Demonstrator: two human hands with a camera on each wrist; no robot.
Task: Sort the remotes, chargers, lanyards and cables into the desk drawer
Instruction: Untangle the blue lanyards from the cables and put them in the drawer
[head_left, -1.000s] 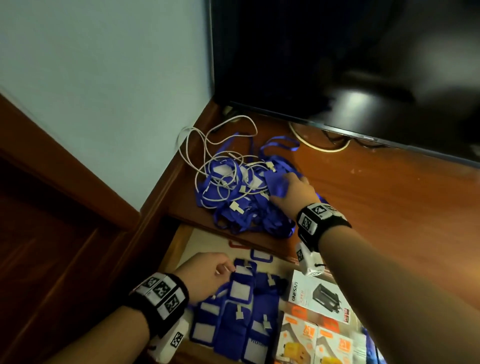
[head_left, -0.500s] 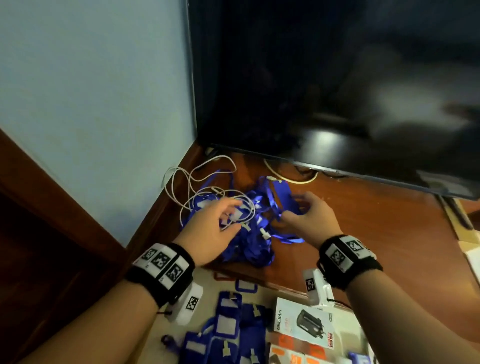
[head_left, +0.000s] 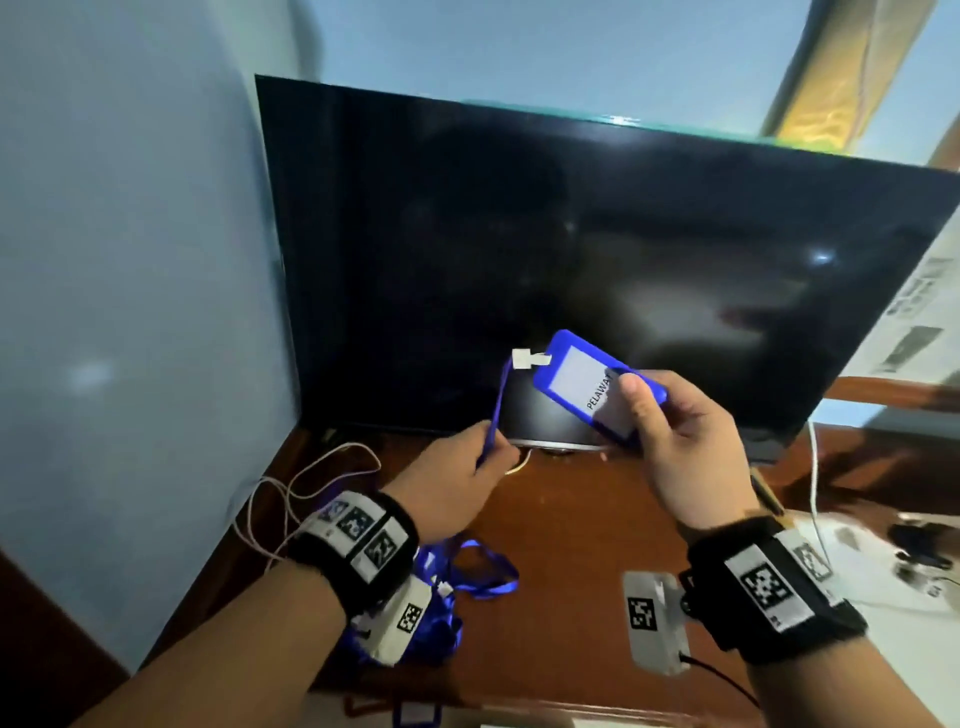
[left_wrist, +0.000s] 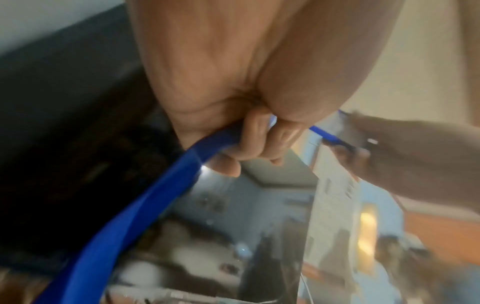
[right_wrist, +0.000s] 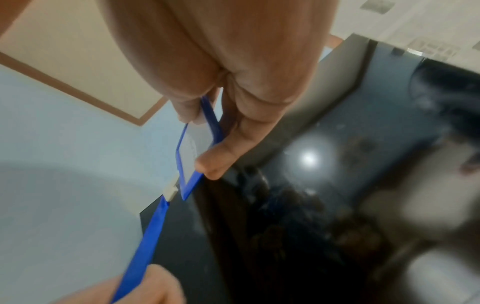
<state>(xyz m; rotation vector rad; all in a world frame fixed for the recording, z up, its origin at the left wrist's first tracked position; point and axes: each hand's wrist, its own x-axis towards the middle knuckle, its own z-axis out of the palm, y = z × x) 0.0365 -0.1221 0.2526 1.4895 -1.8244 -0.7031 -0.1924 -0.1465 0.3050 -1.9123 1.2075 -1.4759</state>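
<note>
Right hand (head_left: 680, 441) pinches stiff badge holder (head_left: 587, 384), left hand (head_left: 457, 478) pinches limp blue strap (head_left: 496, 410); light, tangle-prone, so gather strap first.

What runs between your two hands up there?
A blue strap, from left hand up to the white clip on the badge in right hand; head view shows it.
</note>
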